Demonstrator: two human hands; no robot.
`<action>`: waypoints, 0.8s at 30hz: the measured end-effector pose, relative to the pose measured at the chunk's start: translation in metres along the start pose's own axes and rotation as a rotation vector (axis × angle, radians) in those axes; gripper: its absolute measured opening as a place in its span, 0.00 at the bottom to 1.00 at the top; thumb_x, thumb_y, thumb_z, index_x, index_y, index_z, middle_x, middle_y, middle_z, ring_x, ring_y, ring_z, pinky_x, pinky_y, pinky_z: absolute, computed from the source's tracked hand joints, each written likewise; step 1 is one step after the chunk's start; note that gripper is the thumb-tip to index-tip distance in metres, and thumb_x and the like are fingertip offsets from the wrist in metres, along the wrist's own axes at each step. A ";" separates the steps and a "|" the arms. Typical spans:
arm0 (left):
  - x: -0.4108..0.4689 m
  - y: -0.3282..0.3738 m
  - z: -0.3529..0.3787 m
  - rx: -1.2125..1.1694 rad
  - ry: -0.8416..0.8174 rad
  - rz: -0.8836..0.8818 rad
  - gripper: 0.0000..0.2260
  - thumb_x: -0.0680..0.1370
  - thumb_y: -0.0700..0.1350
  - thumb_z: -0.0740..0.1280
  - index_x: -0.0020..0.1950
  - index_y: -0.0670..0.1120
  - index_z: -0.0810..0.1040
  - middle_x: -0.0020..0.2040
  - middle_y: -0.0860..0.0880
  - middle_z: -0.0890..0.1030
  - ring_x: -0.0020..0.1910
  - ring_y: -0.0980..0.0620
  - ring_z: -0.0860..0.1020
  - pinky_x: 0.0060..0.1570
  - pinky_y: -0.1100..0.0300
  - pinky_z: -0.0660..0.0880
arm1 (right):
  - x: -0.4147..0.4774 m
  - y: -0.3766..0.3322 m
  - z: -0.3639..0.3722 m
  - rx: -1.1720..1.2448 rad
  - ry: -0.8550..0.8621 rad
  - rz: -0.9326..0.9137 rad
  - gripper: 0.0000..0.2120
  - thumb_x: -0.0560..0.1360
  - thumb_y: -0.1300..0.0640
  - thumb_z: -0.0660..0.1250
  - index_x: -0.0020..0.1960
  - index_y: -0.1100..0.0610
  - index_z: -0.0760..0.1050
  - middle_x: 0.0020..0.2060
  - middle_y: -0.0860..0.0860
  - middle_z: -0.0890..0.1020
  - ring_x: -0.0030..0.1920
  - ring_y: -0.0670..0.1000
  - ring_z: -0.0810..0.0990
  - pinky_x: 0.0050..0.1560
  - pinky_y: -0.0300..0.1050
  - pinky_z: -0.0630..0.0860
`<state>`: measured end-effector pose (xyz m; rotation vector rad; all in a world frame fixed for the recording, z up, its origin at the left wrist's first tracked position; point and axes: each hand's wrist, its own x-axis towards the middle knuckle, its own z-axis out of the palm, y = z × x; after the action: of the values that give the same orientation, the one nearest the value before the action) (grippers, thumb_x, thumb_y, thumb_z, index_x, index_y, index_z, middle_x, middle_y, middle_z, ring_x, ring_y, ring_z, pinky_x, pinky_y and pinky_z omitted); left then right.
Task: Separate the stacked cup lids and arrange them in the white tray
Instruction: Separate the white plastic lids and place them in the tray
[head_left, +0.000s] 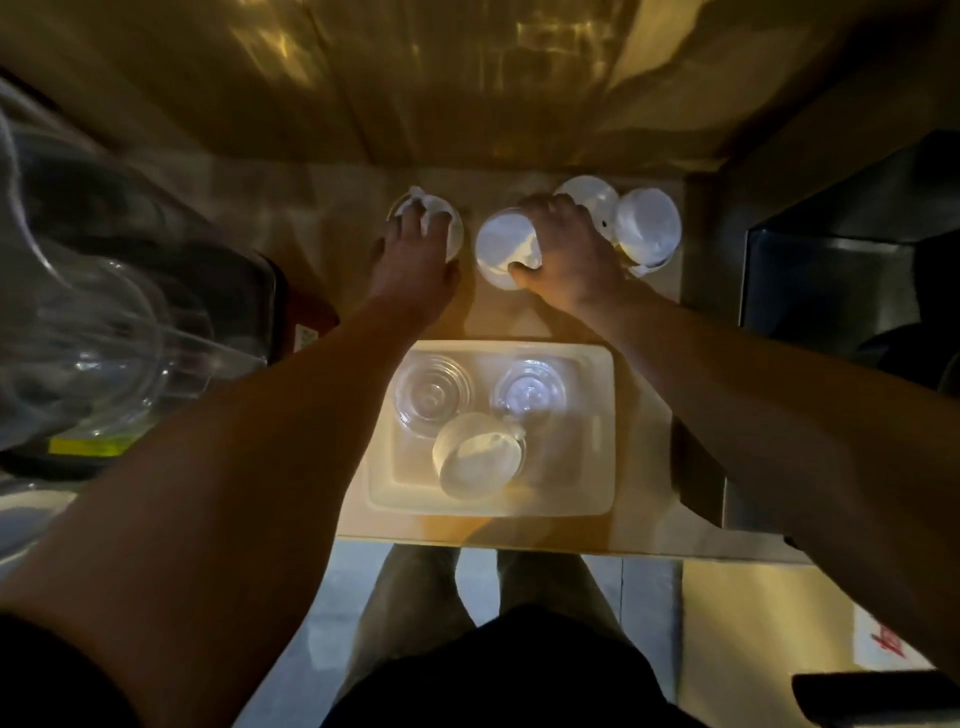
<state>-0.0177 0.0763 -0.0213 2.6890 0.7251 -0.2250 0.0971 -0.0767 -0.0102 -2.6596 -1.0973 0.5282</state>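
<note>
Right hand (566, 254) fingers clasped lid stack (501, 244) - thin plastic, probably light, slippery, crushable; best held at rim. Left hand (415, 265) fingers curled over second lid stack (449, 218).

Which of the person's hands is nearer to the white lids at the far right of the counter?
Right. The right hand grips the middle stack, directly beside the far-right lids. The left hand holds the leftmost stack, farther away beyond the middle one.

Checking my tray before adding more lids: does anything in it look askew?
Yes. The nearest lid in the white tray looks tipped up rather than flat, overlapping the left rear lid; that one and the right rear lid lie flat.
</note>
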 end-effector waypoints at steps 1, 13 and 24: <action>0.004 -0.003 0.003 0.005 -0.005 -0.010 0.25 0.77 0.48 0.65 0.73 0.46 0.65 0.74 0.38 0.62 0.71 0.35 0.63 0.67 0.42 0.67 | 0.003 0.001 0.001 -0.025 0.011 -0.029 0.35 0.70 0.48 0.72 0.73 0.56 0.65 0.67 0.60 0.71 0.65 0.62 0.71 0.60 0.55 0.73; 0.027 -0.017 0.009 -0.117 -0.012 -0.114 0.34 0.72 0.53 0.71 0.75 0.59 0.60 0.78 0.41 0.54 0.74 0.37 0.61 0.63 0.41 0.69 | 0.019 0.001 0.013 -0.191 -0.081 -0.105 0.43 0.65 0.42 0.75 0.73 0.54 0.63 0.68 0.61 0.70 0.65 0.64 0.71 0.59 0.56 0.72; 0.035 -0.014 0.012 -0.191 -0.075 -0.179 0.31 0.70 0.48 0.74 0.70 0.56 0.66 0.73 0.42 0.62 0.72 0.38 0.61 0.64 0.41 0.69 | 0.009 0.011 0.023 -0.134 -0.169 -0.106 0.45 0.67 0.48 0.76 0.77 0.53 0.56 0.70 0.60 0.66 0.68 0.64 0.68 0.65 0.56 0.70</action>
<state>0.0040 0.0993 -0.0450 2.4239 0.9166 -0.2838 0.1006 -0.0762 -0.0370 -2.6895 -1.3581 0.6915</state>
